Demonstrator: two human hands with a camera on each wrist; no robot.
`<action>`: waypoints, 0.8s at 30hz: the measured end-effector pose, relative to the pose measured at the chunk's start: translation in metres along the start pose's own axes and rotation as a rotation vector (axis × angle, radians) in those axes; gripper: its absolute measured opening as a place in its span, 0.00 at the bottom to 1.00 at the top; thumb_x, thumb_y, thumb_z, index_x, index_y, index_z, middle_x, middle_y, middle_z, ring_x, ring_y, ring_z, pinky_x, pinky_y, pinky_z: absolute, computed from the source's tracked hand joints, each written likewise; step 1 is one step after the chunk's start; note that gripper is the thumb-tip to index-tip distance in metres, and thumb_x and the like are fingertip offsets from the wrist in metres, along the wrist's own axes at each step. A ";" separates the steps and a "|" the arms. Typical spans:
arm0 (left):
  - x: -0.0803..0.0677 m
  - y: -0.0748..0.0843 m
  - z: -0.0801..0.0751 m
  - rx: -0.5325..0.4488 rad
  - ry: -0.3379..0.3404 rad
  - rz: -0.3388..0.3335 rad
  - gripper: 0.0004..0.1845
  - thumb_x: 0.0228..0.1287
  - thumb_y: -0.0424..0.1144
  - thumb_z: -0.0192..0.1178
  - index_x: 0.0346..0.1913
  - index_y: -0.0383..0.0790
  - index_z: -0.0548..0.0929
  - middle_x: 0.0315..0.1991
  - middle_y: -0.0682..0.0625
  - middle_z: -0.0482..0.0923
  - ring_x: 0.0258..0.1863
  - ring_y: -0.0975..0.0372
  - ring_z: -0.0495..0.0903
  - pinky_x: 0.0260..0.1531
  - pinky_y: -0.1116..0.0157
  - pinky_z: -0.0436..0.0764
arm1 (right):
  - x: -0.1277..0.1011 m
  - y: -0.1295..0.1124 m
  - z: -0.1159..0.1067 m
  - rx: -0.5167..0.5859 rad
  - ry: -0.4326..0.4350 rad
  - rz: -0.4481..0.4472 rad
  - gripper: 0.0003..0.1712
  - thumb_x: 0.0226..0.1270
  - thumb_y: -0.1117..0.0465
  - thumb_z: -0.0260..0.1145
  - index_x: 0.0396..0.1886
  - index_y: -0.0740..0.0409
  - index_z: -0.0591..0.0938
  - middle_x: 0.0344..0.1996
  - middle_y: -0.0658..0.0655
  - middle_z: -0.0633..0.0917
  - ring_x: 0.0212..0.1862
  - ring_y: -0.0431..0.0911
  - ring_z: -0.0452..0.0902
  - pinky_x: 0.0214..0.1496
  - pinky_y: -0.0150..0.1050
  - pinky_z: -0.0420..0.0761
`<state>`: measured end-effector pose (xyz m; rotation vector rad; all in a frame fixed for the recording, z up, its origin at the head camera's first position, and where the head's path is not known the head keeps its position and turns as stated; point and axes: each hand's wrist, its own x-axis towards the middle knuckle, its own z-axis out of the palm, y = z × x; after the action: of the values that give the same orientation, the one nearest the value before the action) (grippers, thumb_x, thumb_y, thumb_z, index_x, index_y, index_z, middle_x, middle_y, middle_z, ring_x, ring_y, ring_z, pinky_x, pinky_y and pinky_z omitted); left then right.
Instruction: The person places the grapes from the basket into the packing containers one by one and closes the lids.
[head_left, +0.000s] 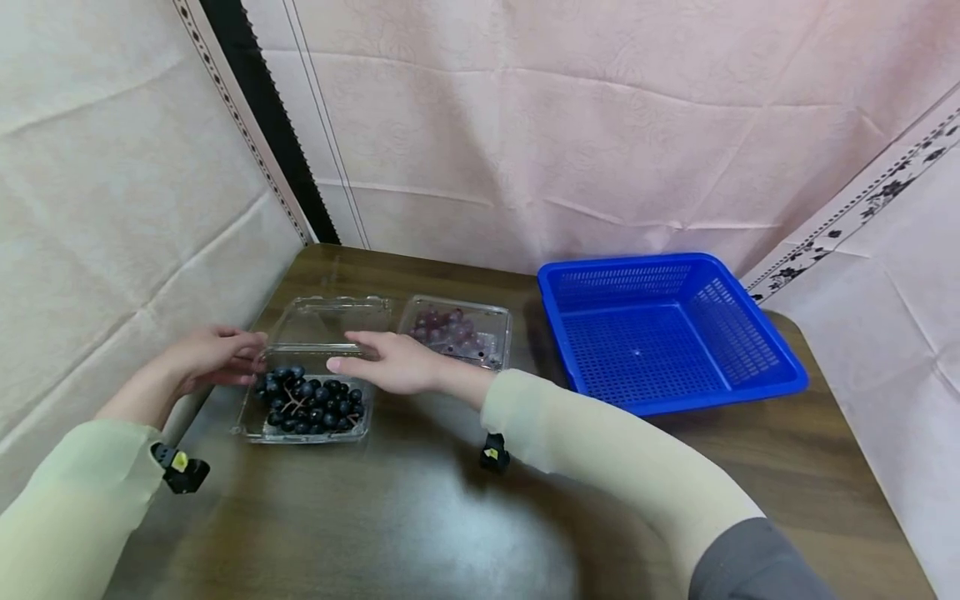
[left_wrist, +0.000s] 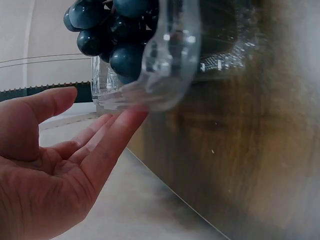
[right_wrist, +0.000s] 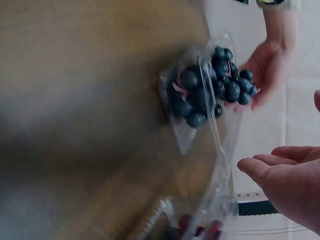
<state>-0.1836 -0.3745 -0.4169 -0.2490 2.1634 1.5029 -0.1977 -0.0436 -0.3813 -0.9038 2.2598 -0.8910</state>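
Observation:
A clear clamshell box [head_left: 251, 421] holds a bunch of dark blue grapes [head_left: 311, 404] near the table's left edge, its lid [head_left: 333, 318] lying open behind it. My left hand [head_left: 225, 354] is at the box's left side; in the left wrist view its straight fingers [left_wrist: 112, 137] touch the box's corner [left_wrist: 172, 65] under the grapes [left_wrist: 117, 30]. My right hand [head_left: 382, 360] reaches across with fingers extended flat over the box's back edge, holding nothing. The right wrist view shows that hand [right_wrist: 280, 175] open beside the grapes [right_wrist: 210, 95].
A second clear box with reddish grapes [head_left: 453, 329] sits closed just right of the open lid. An empty blue mesh basket [head_left: 780, 379] stands at the right. The brown table [head_left: 420, 517] meets draped walls at the left and back.

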 end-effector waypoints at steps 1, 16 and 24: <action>0.002 0.001 -0.001 0.005 0.008 -0.003 0.32 0.88 0.46 0.48 0.70 0.15 0.61 0.43 0.51 0.87 0.39 0.67 0.88 0.44 0.65 0.92 | -0.002 0.001 0.002 0.011 0.002 0.002 0.43 0.85 0.35 0.53 0.87 0.52 0.59 0.82 0.54 0.67 0.78 0.47 0.68 0.80 0.36 0.69; 0.026 0.010 -0.004 -0.014 0.003 0.012 0.38 0.89 0.47 0.45 0.77 0.13 0.52 0.47 0.50 0.88 0.41 0.68 0.88 0.48 0.64 0.92 | -0.033 0.014 0.027 0.147 0.045 0.036 0.40 0.84 0.38 0.57 0.86 0.48 0.62 0.80 0.53 0.70 0.76 0.43 0.70 0.78 0.31 0.70; 0.035 0.007 -0.005 -0.114 -0.015 0.028 0.38 0.89 0.44 0.44 0.79 0.13 0.45 0.52 0.44 0.88 0.43 0.68 0.89 0.52 0.64 0.91 | -0.040 0.023 0.038 0.251 0.088 0.048 0.43 0.83 0.40 0.60 0.86 0.56 0.61 0.79 0.51 0.70 0.76 0.40 0.69 0.79 0.29 0.67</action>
<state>-0.2182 -0.3720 -0.4272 -0.2457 2.0807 1.6409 -0.1553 -0.0150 -0.4129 -0.7071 2.1701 -1.1811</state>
